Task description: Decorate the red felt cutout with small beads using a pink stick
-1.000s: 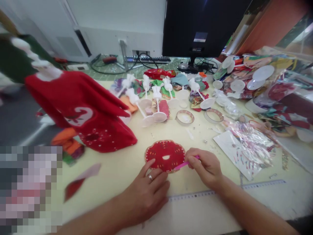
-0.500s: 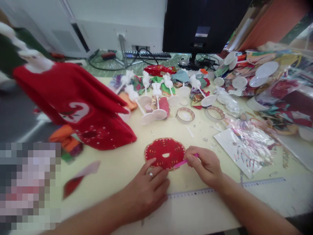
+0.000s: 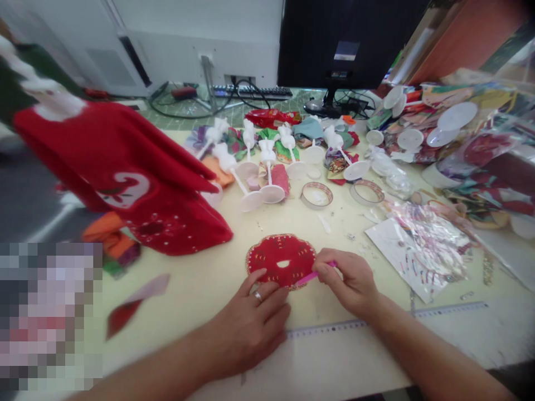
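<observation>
A round red felt disc (image 3: pixel 281 260) with a scalloped, gold-beaded edge and a small white oval opening lies flat on the pale table (image 3: pixel 196 301). My left hand (image 3: pixel 251 317), wearing a ring, holds the disc's lower left edge against the table, with the thumb on top. My right hand (image 3: pixel 349 281) pinches a thin pink stick (image 3: pixel 312 275). The stick's tip meets the disc's lower right edge, and the fingers partly hide the stick.
A large red felt garment (image 3: pixel 125 178) with white trim stands at left. Beyond the disc are white plastic stems with round bases (image 3: pixel 271 194), fabric scraps and tape rolls. A ribbon-filled plastic bag (image 3: pixel 426 248) lies right; a ruler (image 3: pixel 326 332) runs along the front.
The whole view has drifted slightly, with the red garment sliding left. My left thumb now lies further over the disc, and the pink stick remains in my right hand at the disc's edge.
</observation>
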Available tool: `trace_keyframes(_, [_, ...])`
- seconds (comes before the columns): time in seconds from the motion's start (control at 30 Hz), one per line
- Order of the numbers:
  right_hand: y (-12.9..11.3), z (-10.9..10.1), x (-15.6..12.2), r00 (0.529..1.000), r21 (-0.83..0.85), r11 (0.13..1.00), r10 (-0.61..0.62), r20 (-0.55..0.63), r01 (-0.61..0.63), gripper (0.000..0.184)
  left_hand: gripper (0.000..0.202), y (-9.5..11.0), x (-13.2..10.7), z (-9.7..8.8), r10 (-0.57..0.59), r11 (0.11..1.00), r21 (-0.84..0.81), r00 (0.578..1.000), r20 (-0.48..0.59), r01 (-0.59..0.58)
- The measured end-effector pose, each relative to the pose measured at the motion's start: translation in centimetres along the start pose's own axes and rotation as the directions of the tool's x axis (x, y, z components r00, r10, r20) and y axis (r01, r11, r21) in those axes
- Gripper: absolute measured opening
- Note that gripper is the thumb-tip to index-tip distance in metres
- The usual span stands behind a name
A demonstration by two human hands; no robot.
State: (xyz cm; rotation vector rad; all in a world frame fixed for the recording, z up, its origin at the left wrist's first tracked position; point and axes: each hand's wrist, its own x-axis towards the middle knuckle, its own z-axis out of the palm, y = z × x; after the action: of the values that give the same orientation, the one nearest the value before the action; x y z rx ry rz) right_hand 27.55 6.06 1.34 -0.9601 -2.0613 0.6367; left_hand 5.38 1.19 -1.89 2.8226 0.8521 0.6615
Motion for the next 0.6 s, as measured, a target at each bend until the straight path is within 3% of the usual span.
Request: trace_keyframes(0.6, [0.02, -0.09, 0.02, 1.0, 0.0, 1.0, 0.007, 0.02, -0.007, 0.018, 0.034, 0.01, 0.28, 0.16, -0.018, 1.0, 0.002, 0.998, 0.055, 0.017])
